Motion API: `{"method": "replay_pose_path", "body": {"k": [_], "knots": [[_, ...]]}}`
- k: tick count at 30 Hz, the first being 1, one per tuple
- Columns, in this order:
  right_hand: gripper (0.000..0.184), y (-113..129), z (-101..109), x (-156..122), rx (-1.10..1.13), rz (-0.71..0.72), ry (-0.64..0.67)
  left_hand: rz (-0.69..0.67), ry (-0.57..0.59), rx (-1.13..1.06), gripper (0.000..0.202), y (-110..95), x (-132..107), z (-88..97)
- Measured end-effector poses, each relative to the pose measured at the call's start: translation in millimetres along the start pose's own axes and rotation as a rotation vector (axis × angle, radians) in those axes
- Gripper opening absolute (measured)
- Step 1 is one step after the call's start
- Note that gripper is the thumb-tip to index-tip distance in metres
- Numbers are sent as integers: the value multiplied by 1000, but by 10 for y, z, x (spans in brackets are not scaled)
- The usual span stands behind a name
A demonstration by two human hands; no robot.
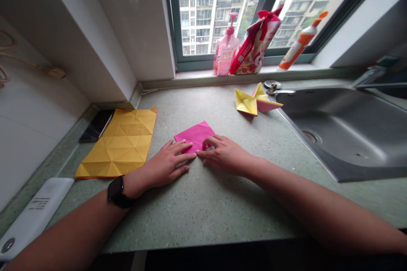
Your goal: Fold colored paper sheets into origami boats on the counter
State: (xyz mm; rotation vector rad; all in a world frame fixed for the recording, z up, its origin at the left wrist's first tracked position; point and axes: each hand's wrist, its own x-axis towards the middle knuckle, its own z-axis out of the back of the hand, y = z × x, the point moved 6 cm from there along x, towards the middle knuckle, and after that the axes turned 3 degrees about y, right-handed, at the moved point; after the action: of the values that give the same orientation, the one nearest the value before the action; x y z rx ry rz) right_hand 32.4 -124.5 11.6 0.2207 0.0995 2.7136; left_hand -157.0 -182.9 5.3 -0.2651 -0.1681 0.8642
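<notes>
A folded pink paper point(196, 133) lies on the green speckled counter point(197, 203). My left hand point(167, 164) rests flat on the counter, its fingers stretched out onto the paper's near left edge. My right hand point(222, 153) sits at the near right corner with its fingers curled, pinching the paper's edge. A black watch point(116, 192) is on my left wrist.
A creased yellow paper sheet point(122, 143) lies to the left, with a dark phone point(96, 125) beside it and a white device point(34, 217) nearer. A folded yellow-and-pink paper figure point(254, 101) sits by the steel sink point(346, 133). Pink pump bottle point(225, 51), red bag point(256, 44) and orange-capped bottle point(300, 44) stand on the sill.
</notes>
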Motion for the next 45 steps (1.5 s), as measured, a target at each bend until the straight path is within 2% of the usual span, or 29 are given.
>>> {"method": "replay_pose_path", "body": {"k": [8,12,16,21,25,28,30,32,35,38,42,45], "knots": [[37,31,80,-5,-4,-15,111,12,-7,-35,34,18,-9,27],[34,-5,153,-30,-5,-52,172,16,-12,-42,33,34,-15,28],[28,-175,247,-94,-3,-167,226,14,-5,-51,33,36,-13,32],[30,-470,321,-200,-59,-373,302,3,9,-36,33,31,-24,49],[32,-605,362,-224,-60,-440,273,-5,0,-12,33,26,-24,39],[30,-609,428,-180,-67,-391,125,-13,-28,15,32,4,2,25],[26,-539,451,-134,-36,-286,-5,-23,-39,22,31,-22,27,8],[23,-435,410,-94,17,-155,-77,-32,-50,18,30,-48,52,-12],[22,-315,258,-50,48,-47,-43,-25,-77,38,40,-74,84,-44],[24,-271,150,-30,39,-39,23,-3,-61,102,51,-84,112,-99],[24,-257,148,-30,41,-60,46,5,-39,145,53,-86,133,-123],[23,-256,157,-35,52,-81,45,-13,-40,152,49,-104,138,-72]]}}
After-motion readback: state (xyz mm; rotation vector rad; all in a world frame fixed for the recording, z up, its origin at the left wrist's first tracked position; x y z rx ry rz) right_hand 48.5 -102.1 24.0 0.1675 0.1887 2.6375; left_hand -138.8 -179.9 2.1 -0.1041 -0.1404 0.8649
